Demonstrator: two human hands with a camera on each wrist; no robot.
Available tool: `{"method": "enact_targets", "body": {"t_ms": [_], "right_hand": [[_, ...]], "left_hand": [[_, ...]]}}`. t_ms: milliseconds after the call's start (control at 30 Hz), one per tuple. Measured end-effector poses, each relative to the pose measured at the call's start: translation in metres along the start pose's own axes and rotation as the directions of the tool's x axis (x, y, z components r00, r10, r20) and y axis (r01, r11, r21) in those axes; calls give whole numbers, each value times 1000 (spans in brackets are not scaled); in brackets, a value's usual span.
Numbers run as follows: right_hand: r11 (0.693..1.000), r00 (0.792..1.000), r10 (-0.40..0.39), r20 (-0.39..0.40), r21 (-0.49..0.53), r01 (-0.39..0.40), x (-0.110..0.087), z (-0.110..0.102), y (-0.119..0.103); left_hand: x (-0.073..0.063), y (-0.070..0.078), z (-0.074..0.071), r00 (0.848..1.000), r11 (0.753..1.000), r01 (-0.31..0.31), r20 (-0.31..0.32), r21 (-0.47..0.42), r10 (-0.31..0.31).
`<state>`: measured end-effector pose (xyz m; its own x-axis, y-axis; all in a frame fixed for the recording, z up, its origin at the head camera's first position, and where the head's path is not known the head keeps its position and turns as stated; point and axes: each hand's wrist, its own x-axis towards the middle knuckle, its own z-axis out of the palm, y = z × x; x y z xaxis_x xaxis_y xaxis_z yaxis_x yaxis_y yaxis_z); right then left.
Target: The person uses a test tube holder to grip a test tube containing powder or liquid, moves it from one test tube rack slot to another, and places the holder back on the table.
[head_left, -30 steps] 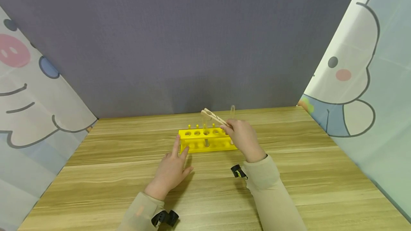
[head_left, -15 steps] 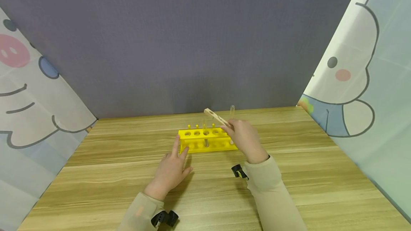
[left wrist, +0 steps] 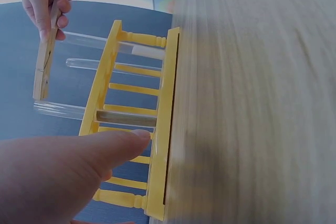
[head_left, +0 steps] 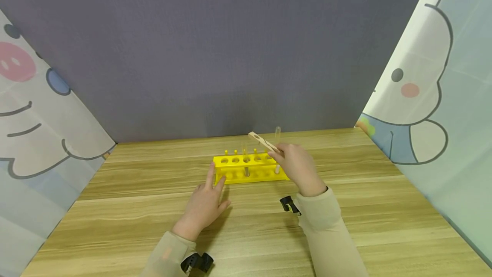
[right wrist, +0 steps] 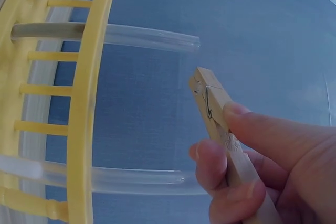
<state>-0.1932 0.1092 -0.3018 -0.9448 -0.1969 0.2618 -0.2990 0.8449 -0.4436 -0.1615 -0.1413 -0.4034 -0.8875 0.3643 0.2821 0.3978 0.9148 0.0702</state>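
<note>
My right hand (head_left: pixel 299 166) grips a wooden test tube clamp (right wrist: pixel 212 103) between thumb and fingers. The clamp's jaws are together with nothing visible between them, near the open top of a test tube (left wrist: pixel 58 109) with brownish contents low down. That tube stands in a middle hole of the yellow test tube rack (head_left: pixel 226 163). Another tube (left wrist: pixel 147 51) with white contents stands toward the right end. My left hand (head_left: pixel 201 208) rests its extended fingers against the rack's left end; in the left wrist view its thumb (left wrist: pixel 123 142) reaches across the rack's front.
A third tube (left wrist: pixel 81 63) with its rounded end up stands behind the rack's holes. Several yellow pegs (head_left: pixel 236 152) rise along the back. The wood-grain table (head_left: pixel 127 195) runs to a dark grey panel (head_left: pixel 238 54), with cartoon-printed curtains at both sides.
The clamp's jaws, spread near the brownish tube's top a second ago, have come together. My right hand has moved slightly right with the clamp. The left hand has stayed in place.
</note>
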Motion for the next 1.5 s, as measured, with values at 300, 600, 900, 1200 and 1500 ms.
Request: {"method": "enact_targets", "body": {"t_ms": [300,600,900,1200,1500], "right_hand": [[999,999,34,29,-10,-33,-2,-5,2],[999,999,38,24,-8,-38,-3,-9,5],[1000,1000,26,9,-14,-26,-5,-12,9],[999,1000,26,0,-25,-26,-7,-15,12],[999,999,38,-26,-27,-39,-8,-17,15]], "left_hand": [[0,0,-1,1000,1000,0,5,3,0],[0,0,1,1000,1000,-7,0,8,7],[-1,0,0,1000,1000,-4,5,4,4],[-1,0,1,1000,1000,-14,-10,6,14],[-2,1,0,1000,1000,-16,-16,4,16]]}}
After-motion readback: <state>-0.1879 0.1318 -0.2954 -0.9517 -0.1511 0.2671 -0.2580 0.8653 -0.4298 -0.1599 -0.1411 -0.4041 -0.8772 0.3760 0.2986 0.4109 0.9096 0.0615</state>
